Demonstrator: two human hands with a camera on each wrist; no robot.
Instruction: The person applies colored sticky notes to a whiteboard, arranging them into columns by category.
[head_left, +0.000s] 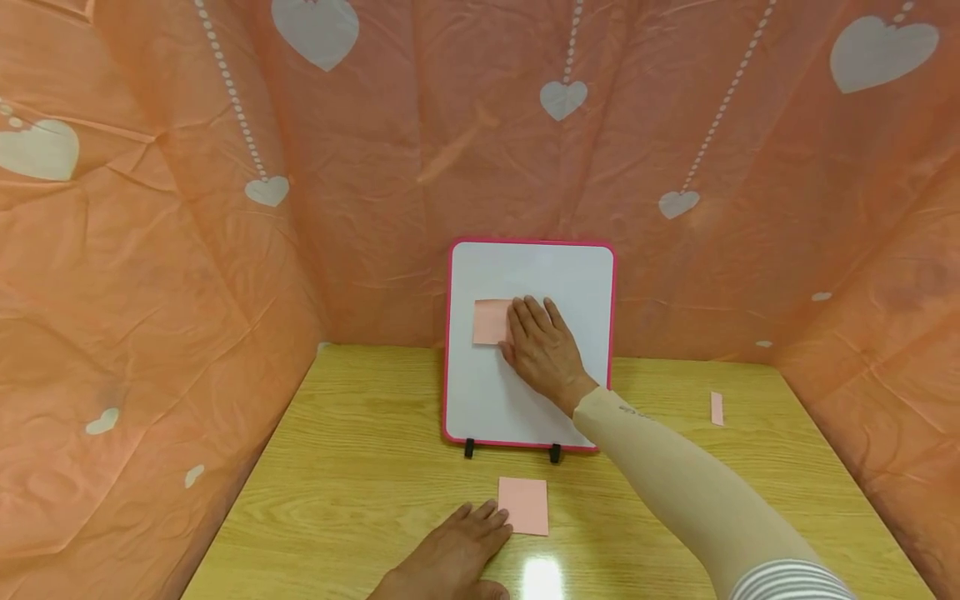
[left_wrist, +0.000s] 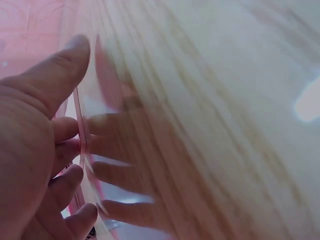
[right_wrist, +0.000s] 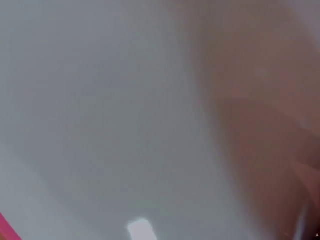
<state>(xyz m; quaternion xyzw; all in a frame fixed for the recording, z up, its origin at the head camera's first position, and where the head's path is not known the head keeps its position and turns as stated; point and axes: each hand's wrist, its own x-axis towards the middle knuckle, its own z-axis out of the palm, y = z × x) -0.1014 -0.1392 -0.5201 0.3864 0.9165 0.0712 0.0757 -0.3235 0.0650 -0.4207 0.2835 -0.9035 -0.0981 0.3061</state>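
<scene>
A white board with a pink frame stands upright on the table. On its upper half is a pink sticky note. My right hand lies against the board with fingers extended, covering the note's right edge. The right wrist view is filled by the board's glossy surface, with a blurred brown reflection at right. On the table in front lies a pink sticky-note pad. My left hand is spread beside it, fingertips at its left edge. In the left wrist view, the left hand shows relaxed fingers near the reflective tabletop.
Two black feet hold up the board's lower edge. A narrow pink strip lies on the wooden table at right. Orange cloth walls with white hearts enclose the back and sides.
</scene>
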